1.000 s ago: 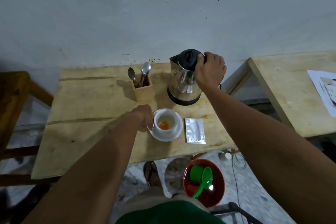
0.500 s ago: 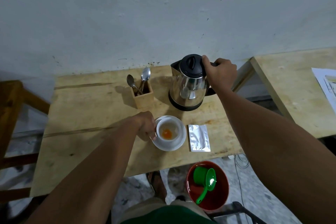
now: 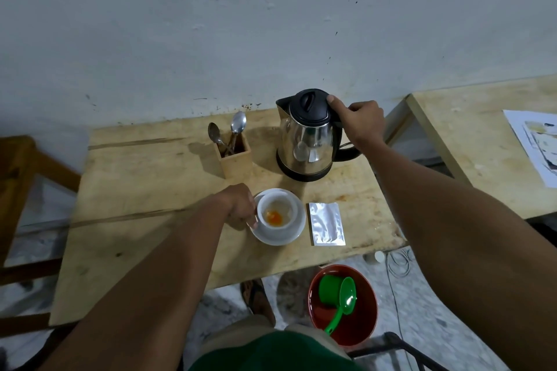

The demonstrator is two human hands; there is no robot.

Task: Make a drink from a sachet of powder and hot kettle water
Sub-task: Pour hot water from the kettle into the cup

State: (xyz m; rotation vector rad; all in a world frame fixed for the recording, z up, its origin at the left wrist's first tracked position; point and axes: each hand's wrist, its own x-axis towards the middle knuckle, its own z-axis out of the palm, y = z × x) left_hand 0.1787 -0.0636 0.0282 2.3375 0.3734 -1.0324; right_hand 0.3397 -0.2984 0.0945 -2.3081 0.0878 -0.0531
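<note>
A white cup (image 3: 275,214) with orange powder (image 3: 273,217) in its bottom stands on a white saucer (image 3: 294,232) near the front of the wooden table (image 3: 144,190). My left hand (image 3: 239,206) grips the cup at its left side. A silver sachet (image 3: 326,223) lies flat just right of the saucer. Behind them the steel kettle (image 3: 307,144) with a black lid sits on its base. My right hand (image 3: 357,120) is wrapped around the kettle's black handle, thumb on the lid's edge.
A wooden holder (image 3: 236,155) with two spoons (image 3: 238,123) stands left of the kettle. A second table (image 3: 482,141) with papers (image 3: 536,141) is at the right. On the floor sits a red bucket (image 3: 364,325) holding a green scoop (image 3: 337,295). A wooden chair frame (image 3: 18,166) is at the left.
The view has tilted so the table sits lower in the frame. My right hand has settled further down the kettle's handle. The left hand stays on the cup.
</note>
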